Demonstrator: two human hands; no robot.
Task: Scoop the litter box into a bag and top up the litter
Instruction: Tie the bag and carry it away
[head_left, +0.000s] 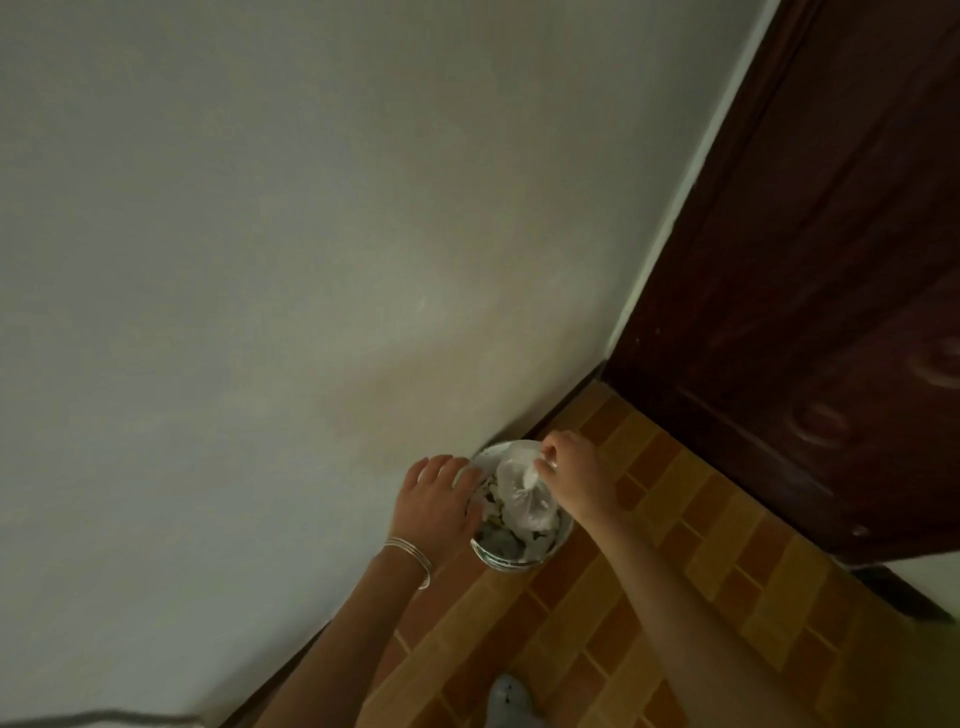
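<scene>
A small round waste bin (511, 562) stands on the floor against the wall, with rubbish inside. A knotted translucent white plastic bag (522, 493) hangs in the bin's mouth. My right hand (574, 475) pinches the bag's twisted top from above. My left hand (436, 496), with bangles on the wrist, lies with fingers spread over the bin's left rim, touching the liner there. No litter box or scoop is in view.
A pale wall (260, 260) fills the left and top. A dark brown door (831, 260) stands at the right. The floor (701, 597) is orange-brown tile. A grey slipper toe (511, 699) shows at the bottom edge.
</scene>
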